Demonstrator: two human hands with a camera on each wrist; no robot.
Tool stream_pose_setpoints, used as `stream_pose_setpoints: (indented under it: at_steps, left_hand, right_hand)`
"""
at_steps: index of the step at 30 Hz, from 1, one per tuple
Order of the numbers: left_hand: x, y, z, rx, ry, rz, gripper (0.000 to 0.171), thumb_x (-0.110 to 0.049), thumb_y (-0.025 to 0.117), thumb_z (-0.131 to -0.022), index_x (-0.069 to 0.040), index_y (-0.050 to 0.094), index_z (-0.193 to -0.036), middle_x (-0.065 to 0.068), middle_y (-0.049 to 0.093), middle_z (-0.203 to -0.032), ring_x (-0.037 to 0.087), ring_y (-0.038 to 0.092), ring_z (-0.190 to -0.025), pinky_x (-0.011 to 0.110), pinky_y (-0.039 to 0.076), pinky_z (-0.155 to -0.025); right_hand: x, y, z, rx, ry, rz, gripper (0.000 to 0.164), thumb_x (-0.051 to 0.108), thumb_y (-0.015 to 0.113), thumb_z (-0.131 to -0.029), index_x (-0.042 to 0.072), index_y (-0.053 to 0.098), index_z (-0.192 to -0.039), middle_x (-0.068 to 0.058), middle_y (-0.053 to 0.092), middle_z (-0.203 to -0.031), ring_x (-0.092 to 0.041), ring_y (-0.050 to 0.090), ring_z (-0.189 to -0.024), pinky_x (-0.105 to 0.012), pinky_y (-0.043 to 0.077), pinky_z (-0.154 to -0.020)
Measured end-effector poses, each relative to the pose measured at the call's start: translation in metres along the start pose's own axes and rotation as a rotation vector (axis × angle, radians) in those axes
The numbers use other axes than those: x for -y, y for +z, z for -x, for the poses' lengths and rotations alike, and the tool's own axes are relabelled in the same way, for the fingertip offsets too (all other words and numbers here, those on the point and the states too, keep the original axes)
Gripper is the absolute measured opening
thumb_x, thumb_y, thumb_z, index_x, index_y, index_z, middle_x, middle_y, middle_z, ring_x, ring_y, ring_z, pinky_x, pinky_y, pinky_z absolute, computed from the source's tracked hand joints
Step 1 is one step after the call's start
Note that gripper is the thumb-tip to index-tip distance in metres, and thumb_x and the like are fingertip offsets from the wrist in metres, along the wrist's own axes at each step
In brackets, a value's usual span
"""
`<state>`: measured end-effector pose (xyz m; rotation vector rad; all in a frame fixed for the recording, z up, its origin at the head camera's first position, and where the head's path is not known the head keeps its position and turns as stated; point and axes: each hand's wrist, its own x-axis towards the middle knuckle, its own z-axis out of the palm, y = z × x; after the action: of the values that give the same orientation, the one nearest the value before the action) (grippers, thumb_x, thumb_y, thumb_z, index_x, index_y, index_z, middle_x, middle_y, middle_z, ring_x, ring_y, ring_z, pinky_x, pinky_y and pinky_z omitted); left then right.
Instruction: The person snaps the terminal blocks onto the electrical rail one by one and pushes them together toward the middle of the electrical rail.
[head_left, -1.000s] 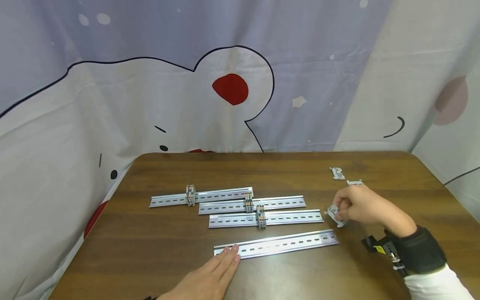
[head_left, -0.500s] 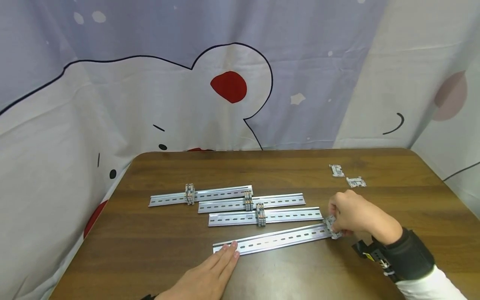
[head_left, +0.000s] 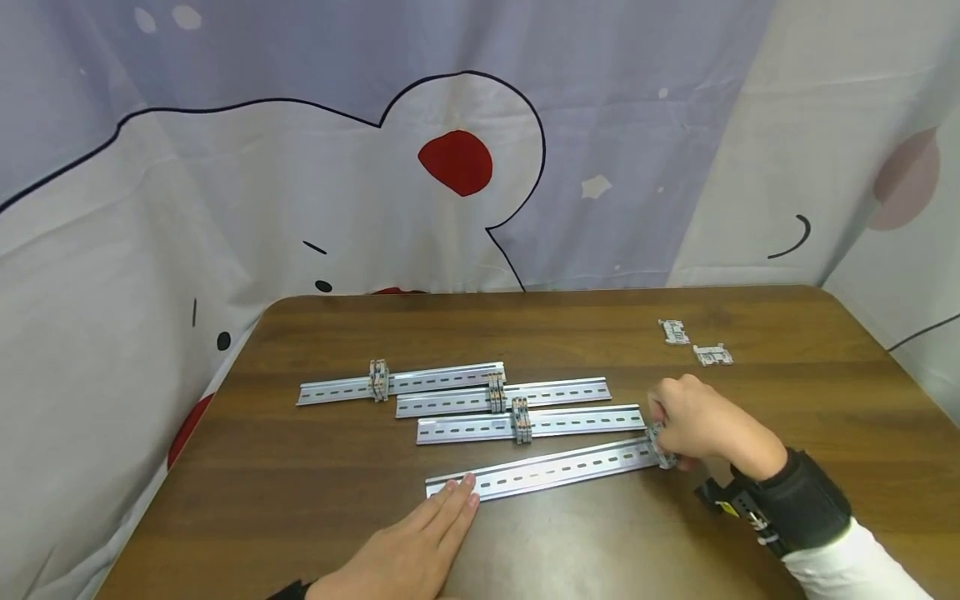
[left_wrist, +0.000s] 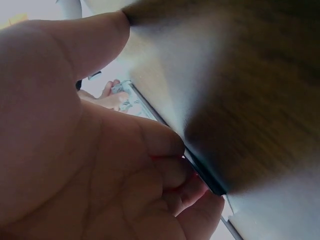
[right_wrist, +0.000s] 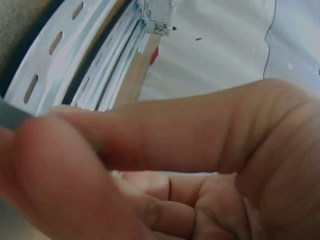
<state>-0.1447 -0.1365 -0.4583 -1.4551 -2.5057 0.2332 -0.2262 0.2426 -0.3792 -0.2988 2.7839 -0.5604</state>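
Observation:
A slotted metal DIN rail (head_left: 555, 472) lies nearest me on the table, slightly slanted. My left hand (head_left: 405, 542) rests its straight fingers on the rail's left end. At the other end my right hand (head_left: 701, 421) pinches a thin grey terminal block (head_left: 662, 454) between thumb and fingers. The block stands across the rail at its right tip, partly hidden by the hand. In the right wrist view the curled fingers (right_wrist: 165, 135) fill the lower part, and the block in their grip is hidden.
Behind lie three more rails, the left one (head_left: 330, 391), the middle one (head_left: 558, 393) and the nearer one (head_left: 585, 419), each carrying a small cluster of terminal blocks. Two loose terminal blocks, one farther (head_left: 673, 332) and one nearer (head_left: 712, 355), lie flat at the back right.
My right hand has brought the terminal block left and toward me, from beside the rails onto the front rail's right end. My left hand stays on the rail.

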Motion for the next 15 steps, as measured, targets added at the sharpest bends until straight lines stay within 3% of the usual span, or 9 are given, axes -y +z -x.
stream_pose_setpoints:
  at_steps: [10, 15]
  left_hand:
    - [0.0009, -0.0054, -0.0033, 0.056, -0.026, 0.052, 0.087, -0.067, 0.023, -0.097, 0.004, 0.042, -0.144, 0.022, 0.035, -0.152, 0.030, 0.037, -0.140, 0.031, 0.036, -0.110]
    - [-0.0012, -0.0023, -0.0007, 0.026, -0.025, 0.010, 0.091, -0.071, 0.022, -0.095, 0.003, 0.045, -0.142, 0.022, 0.039, -0.150, 0.029, 0.041, -0.137, 0.030, 0.038, -0.108]
  right_hand:
    - [-0.0018, -0.0008, -0.0052, -0.024, -0.008, -0.029, 0.021, -0.010, 0.058, -0.065, 0.008, 0.047, -0.066, -0.005, 0.050, -0.064, -0.010, 0.057, -0.036, -0.027, 0.049, -0.042]
    - [-0.0096, -0.0049, -0.0056, 0.078, -0.028, -0.122, 0.017, -0.001, 0.072, -0.072, 0.006, 0.056, -0.071, -0.004, 0.060, -0.061, -0.015, 0.062, -0.041, -0.030, 0.053, -0.046]
